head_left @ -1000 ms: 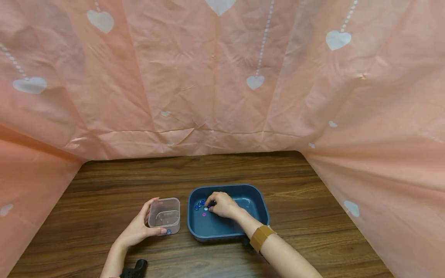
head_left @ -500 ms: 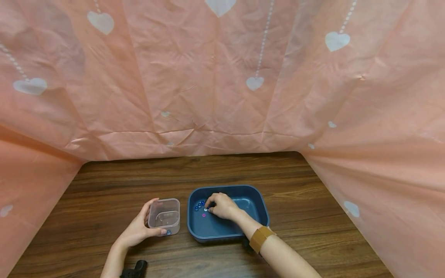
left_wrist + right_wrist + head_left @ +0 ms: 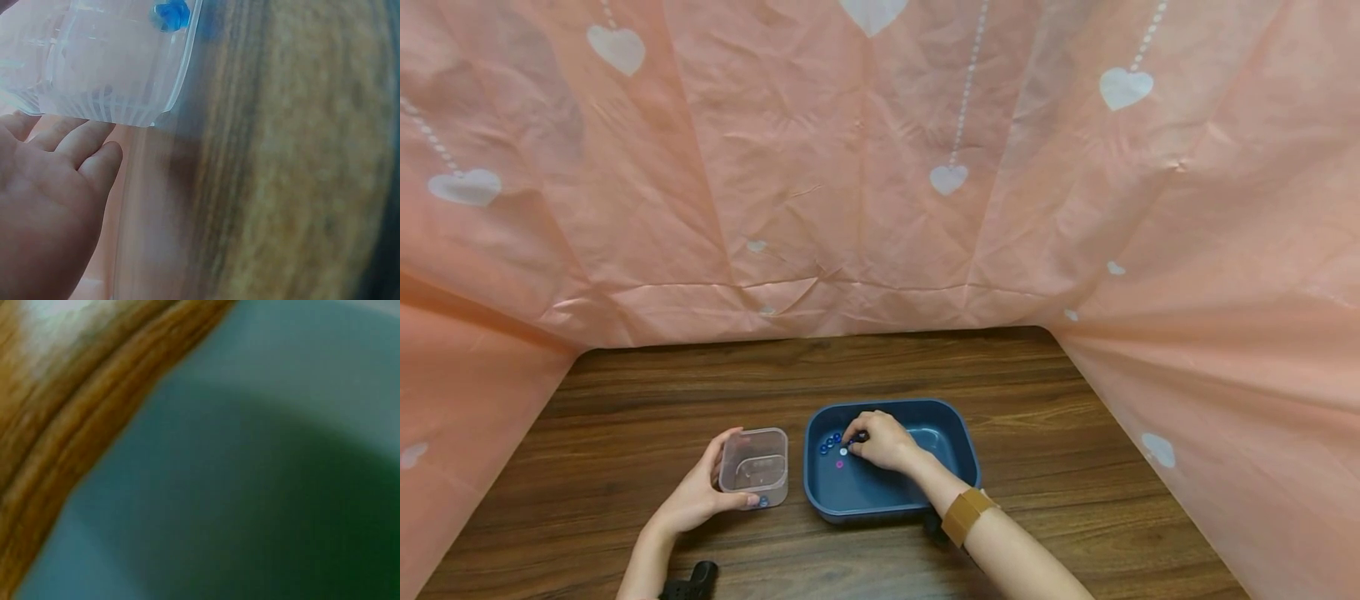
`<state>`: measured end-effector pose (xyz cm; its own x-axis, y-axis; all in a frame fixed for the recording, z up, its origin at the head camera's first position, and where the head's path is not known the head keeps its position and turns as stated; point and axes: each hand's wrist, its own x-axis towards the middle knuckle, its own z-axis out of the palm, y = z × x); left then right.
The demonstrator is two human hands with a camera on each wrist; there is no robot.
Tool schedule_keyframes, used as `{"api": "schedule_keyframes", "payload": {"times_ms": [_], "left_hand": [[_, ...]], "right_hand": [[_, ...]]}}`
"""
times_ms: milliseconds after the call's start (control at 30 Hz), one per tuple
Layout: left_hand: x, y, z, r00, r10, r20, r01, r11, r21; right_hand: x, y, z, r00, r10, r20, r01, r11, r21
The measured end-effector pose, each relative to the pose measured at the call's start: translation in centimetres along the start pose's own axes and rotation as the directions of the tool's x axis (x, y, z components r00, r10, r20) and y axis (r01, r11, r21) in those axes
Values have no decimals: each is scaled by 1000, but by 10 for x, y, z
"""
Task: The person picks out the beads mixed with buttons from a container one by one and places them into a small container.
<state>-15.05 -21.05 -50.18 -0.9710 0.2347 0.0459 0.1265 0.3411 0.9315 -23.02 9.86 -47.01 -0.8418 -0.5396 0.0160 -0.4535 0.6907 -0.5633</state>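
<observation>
My left hand [image 3: 696, 492] grips a small clear plastic container [image 3: 778, 492], thumb on its near side and fingers round its left side. Low in the container, by the thumb, is a blue bead [image 3: 170, 15]. My right hand [image 3: 883, 440] reaches into a dark blue basin [image 3: 891, 492], fingers bent and pointing down at its left part. By the fingertips are a white bead [image 3: 843, 452] and a pink ring-shaped bead [image 3: 839, 464]. Several blue beads [image 3: 831, 443] lie just left of them. I cannot tell whether the right fingertips pinch a bead.
Basin and container stand side by side on a dark wood-grain table [image 3: 715, 375]. A pink curtain [image 3: 865, 208] with white hearts encloses the back and both sides. A tan band [image 3: 966, 515] circles the right wrist. Black gear [image 3: 692, 581] shows at the left wrist.
The right hand's fingertips have shifted slightly among the beads, and the white bead shows more fully. The left hand and the container have stayed in place.
</observation>
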Motion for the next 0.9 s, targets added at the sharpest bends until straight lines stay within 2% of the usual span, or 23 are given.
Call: {"api": "schedule_keyframes", "payload": {"times_ms": [300, 900], "left_hand": [[0, -1, 0, 1000, 14, -1, -14, 1000, -5], [1, -1, 0, 1000, 4, 1, -4, 1000, 1]], "right_hand": [[-1, -2, -5, 999, -3, -32, 4, 1000, 31], [-3, -7, -12, 998, -8, -55, 11, 998, 60]]}}
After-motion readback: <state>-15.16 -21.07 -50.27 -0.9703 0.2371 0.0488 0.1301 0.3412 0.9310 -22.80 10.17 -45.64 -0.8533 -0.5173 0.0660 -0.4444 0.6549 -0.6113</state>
